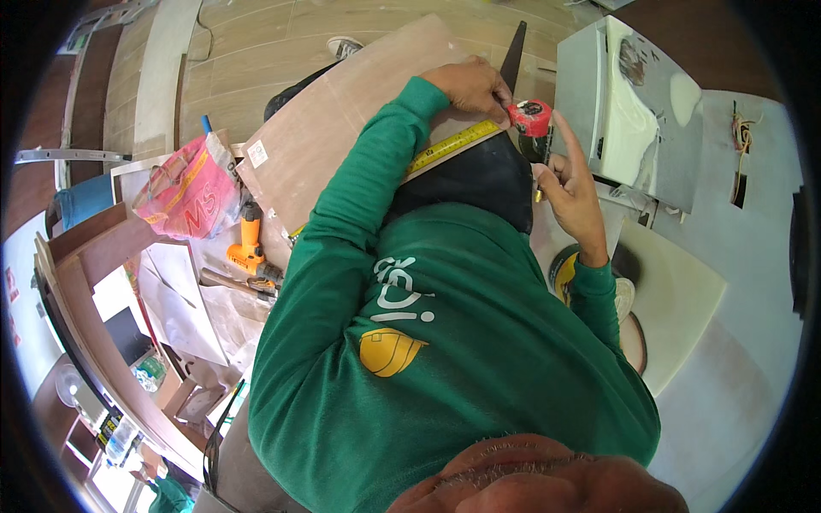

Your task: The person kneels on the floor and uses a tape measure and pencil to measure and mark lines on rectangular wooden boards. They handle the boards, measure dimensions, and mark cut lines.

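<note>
A pale brown board [342,94] lies across my lap, with a yellow measuring tape blade [449,145] stretched along its near edge. My left hand [475,90] has curled fingers pinching at the blade and board edge, beside the red tape measure case [530,117]. My right hand [569,188] is just right of and below the case, index finger extended upward past it, thumb and other fingers curled around a small object with a yellowish tip that I cannot make out clearly. A dark tapered blade [516,56] sticks out beyond the board.
At left are a pink bag [184,192], an orange drill [250,235], a wooden frame [85,274] and a ladder [68,156]. A grey-white appliance [658,128] stands at right above a pale panel [684,316]. A shoe [344,47] shows beyond the board.
</note>
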Available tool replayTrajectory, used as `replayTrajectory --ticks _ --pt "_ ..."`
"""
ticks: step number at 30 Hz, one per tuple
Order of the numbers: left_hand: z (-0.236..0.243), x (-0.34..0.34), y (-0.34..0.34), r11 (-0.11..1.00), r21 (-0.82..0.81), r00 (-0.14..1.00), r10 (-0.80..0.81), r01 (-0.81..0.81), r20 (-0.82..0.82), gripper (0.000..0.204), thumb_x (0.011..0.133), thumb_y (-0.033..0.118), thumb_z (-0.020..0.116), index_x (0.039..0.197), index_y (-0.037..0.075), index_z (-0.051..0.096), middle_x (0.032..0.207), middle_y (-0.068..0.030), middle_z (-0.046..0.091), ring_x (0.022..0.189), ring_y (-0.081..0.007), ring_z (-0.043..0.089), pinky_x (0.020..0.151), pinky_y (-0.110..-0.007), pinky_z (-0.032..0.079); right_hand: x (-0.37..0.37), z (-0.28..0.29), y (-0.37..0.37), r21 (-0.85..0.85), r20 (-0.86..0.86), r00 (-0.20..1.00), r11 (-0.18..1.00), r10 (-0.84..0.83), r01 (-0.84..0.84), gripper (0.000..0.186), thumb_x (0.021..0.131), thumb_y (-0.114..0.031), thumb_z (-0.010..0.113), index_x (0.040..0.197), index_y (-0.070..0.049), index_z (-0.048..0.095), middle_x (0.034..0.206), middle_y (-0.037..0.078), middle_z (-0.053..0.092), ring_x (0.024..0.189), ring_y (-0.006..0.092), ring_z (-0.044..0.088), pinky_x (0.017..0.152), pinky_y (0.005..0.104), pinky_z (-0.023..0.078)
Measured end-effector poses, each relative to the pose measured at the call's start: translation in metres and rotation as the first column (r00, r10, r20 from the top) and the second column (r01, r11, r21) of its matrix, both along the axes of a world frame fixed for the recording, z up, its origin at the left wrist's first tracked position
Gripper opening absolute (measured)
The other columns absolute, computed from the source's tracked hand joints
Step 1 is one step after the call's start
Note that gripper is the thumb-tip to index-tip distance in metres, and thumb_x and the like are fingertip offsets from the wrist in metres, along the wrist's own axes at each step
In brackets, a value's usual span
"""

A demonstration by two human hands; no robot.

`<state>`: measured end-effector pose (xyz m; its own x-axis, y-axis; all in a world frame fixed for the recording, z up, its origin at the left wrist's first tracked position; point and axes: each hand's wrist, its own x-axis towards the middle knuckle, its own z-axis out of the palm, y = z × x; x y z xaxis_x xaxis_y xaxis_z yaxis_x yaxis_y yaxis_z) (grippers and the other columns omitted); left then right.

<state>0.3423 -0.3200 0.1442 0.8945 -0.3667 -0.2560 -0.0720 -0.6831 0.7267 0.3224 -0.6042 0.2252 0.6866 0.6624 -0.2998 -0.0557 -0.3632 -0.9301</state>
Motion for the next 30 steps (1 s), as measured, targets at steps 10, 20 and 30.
replayTrajectory --ticks 10,20,30 --pt "-0.01 0.002 -0.007 1.0 -0.005 0.997 -0.018 0.018 0.071 0.05 0.083 0.056 0.079 0.108 0.014 0.083 0.103 -0.0157 0.08 0.111 -0.0363 0.066 0.105 -0.046 0.046 0.014 -0.002 -0.023 0.175 -0.125 0.965 0.962 0.231 -0.208 0.053 0.102 -0.029 0.073 0.144 -0.002 0.055 0.092 0.007 0.074 0.087 0.0155 0.069 0.079 0.0289 0.051" --pt "-0.017 -0.003 -0.008 0.997 0.0 0.994 0.081 -0.081 0.076 0.049 0.079 0.052 0.083 0.113 0.017 0.084 0.106 -0.0076 0.081 0.118 -0.0334 0.059 0.109 -0.041 0.042 0.026 -0.03 0.0 -0.069 0.12 0.978 0.984 0.173 -0.166 0.028 0.11 -0.021 0.065 0.124 0.0 0.075 0.09 0.002 0.072 0.082 0.0098 0.063 0.075 0.0256 0.05" --pt "-0.01 -0.003 -0.001 0.992 -0.108 0.997 0.059 -0.065 -0.055 0.049 0.082 0.049 0.083 0.112 0.01 0.083 0.105 -0.011 0.081 0.101 -0.0317 0.07 0.093 -0.043 0.053 0.006 -0.032 0.008 -0.025 0.05 0.991 0.992 0.121 -0.12 0.025 0.107 -0.013 0.066 0.127 -0.001 0.073 0.106 0.008 0.077 0.092 0.0116 0.066 0.086 0.0276 0.054"
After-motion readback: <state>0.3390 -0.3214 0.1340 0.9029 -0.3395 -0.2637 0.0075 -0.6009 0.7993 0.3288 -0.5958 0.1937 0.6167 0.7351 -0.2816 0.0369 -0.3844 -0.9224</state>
